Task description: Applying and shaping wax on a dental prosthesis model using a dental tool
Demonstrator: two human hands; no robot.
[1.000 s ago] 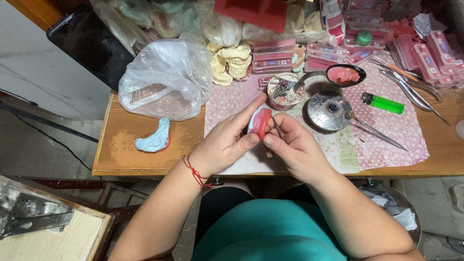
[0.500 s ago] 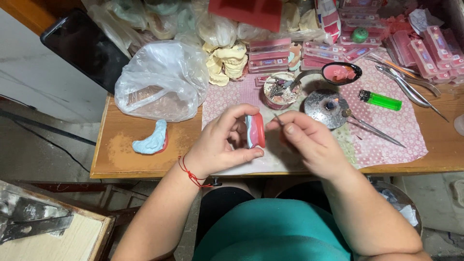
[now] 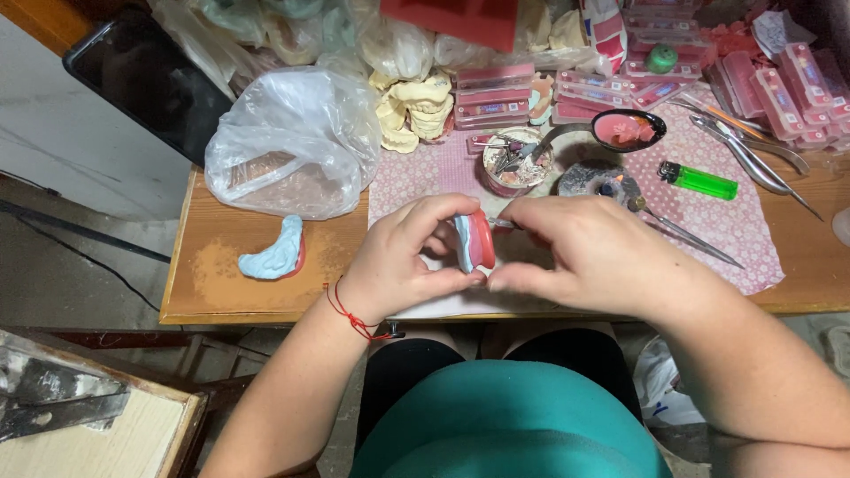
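Pinching a red-and-blue wax denture base (image 3: 475, 241) on edge, left hand (image 3: 403, 257) | right hand (image 3: 589, 252) closed on thin tool (image 3: 503, 224) beside it | likely light, soft, fragile; grip rims

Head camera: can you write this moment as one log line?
left hand: holds pink-and-blue dental model on edge | right hand: touching model, thin tool | nearby: green lighter, plastic bag, wooden table

The pink denture base on its pale cast (image 3: 475, 241) now stands on edge, turned from its earlier face-up tilt, and the right hand (image 3: 591, 252) closes in, fingers (image 3: 509, 281) meeting the left hand (image 3: 403, 257).
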